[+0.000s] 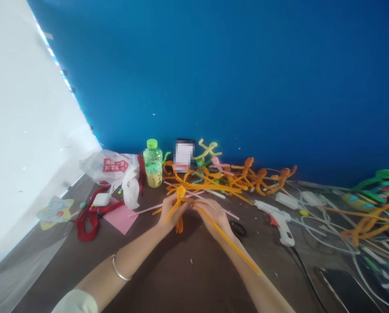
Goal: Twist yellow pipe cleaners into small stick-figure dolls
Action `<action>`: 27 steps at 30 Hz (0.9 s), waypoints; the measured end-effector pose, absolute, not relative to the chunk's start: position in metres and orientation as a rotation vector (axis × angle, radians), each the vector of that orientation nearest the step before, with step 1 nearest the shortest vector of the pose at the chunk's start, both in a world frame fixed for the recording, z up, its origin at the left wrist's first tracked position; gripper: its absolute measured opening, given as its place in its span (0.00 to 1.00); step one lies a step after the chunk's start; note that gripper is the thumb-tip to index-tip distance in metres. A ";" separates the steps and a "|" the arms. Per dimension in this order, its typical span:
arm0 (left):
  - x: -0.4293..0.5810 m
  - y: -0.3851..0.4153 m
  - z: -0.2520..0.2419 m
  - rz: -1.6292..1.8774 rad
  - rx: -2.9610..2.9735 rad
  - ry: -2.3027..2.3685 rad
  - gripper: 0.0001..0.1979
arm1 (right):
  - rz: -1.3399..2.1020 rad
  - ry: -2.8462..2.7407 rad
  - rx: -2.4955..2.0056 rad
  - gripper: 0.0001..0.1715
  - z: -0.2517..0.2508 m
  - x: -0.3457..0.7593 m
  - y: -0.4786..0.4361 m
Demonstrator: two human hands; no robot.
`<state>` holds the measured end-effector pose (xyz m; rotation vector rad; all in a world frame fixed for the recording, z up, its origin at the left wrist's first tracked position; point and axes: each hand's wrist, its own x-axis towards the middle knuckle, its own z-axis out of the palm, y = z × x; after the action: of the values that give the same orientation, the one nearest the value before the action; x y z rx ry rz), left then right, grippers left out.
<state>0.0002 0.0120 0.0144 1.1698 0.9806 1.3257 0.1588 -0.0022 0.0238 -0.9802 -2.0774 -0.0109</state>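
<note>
My left hand [172,213] is closed around an orange pipe-cleaner figure [180,193] with a round looped head, held just above the brown table [168,278]. My right hand [213,214] pinches a long orange pipe cleaner [233,245] that joins the figure and trails back along my right forearm. The two hands nearly touch at the figure. A silver bangle [118,270] sits on my left wrist.
Behind my hands lies a pile of orange pipe-cleaner figures [246,178], a green-capped bottle [153,163], a white plastic bag [111,167] and a phone [184,155]. A white glue gun [280,219] and cables lie to the right, a pink paper [121,218] and red strap [86,219] to the left.
</note>
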 end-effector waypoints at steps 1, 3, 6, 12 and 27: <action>-0.002 0.014 0.016 1.315 1.178 0.970 0.10 | 0.082 -2.057 -0.967 0.09 0.023 0.158 0.002; -0.005 0.019 0.018 1.282 1.203 0.945 0.10 | 0.246 -1.969 -1.000 0.07 0.021 0.155 0.007; -0.009 0.022 0.021 1.230 1.258 0.918 0.11 | 0.447 -1.743 -1.125 0.04 0.019 0.151 0.007; -0.009 0.021 0.021 1.115 1.169 0.815 0.11 | 1.048 -1.279 -1.166 0.10 0.019 0.148 0.003; -0.008 0.014 0.018 0.872 0.777 0.673 0.12 | 1.523 -0.727 -0.854 0.10 0.019 0.130 -0.009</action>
<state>-0.0081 0.0145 0.0179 0.7772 0.6729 0.8720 0.1300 -0.0092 0.0185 -0.8539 -0.7272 1.5231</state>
